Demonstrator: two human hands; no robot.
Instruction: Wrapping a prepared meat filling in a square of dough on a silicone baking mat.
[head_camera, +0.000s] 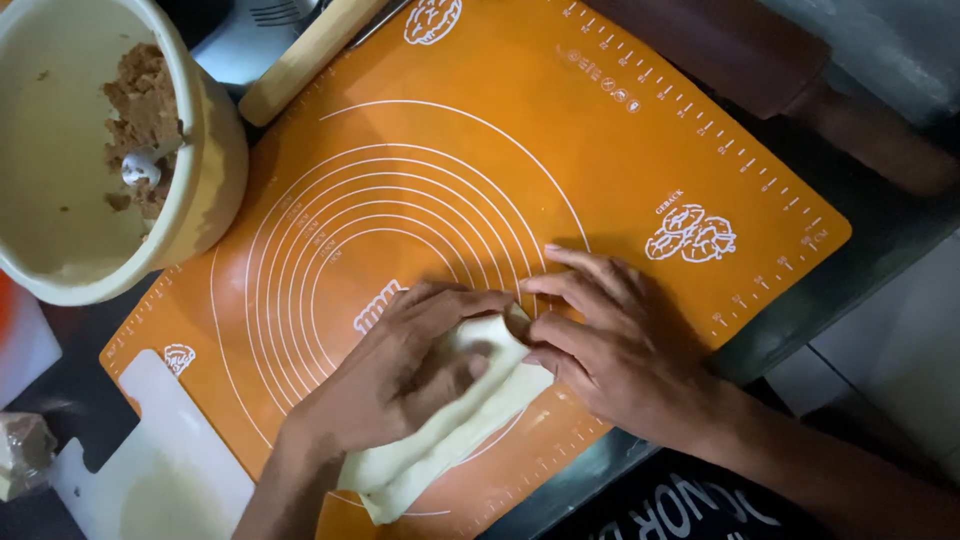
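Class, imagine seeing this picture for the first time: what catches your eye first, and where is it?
The bright orange mat with white rings fills the middle. On its near edge the left hand and right hand press a pale folded dough strip. A cream bowl of brown filling sits top left.
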